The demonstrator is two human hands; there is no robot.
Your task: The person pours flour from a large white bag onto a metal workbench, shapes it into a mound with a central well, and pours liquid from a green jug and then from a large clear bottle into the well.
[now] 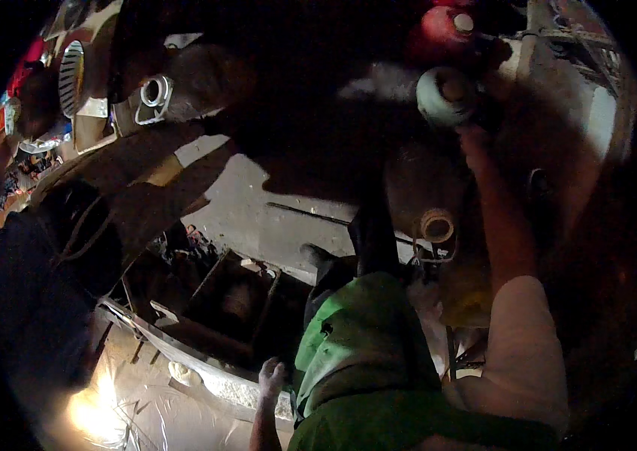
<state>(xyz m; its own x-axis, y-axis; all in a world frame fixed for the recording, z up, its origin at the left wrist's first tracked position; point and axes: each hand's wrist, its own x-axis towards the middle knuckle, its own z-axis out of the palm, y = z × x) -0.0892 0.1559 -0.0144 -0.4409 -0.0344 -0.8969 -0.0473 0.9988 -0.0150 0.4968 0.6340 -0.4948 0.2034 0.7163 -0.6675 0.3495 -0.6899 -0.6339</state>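
Observation:
My right arm stretches away from me, and its hand (469, 138) is at the near edge of a pale rounded object (432, 100) with a brownish round middle. The hand seems to grip it, though shadow hides most of the fingers. Close to my body, my left hand (272, 376) has its fingers curled, beside the pale, dusty rim (228, 386) of a wooden-looking frame. Whether that hand holds anything cannot be made out. Beyond the pale object is a red rounded one (441, 27) with a white round spot. My green apron (363, 338) covers my lap.
A tan ring-shaped mouth (437, 225) with a metal bracket stands left of my right forearm. Another pale ring (155, 91) is at upper left. Dark compartments (234, 304) lie inside the frame. A person's dark clothing (31, 293) is at left, above a bright lamp (96, 409).

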